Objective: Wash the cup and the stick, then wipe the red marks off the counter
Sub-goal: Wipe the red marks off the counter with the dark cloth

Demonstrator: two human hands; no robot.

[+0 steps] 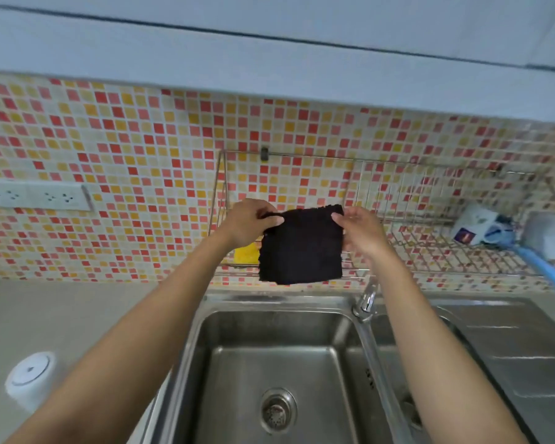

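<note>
My left hand [250, 221] pinches the top left corner of the black cloth [302, 248] and my right hand [362, 230] pinches its top right corner. It hangs spread above the sink [237, 363], in front of the wire rack [430, 238]. The white cup [29, 376] stands on the counter [61, 315], well left of both hands.

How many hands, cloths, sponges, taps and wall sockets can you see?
Hands: 2, the left hand and the right hand
Cloths: 1, the black cloth, pinched by both hands
Sponges: 1, the yellow sponge
Taps: 1, the tap
Sockets: 2, the wall sockets
Total: 7
</note>
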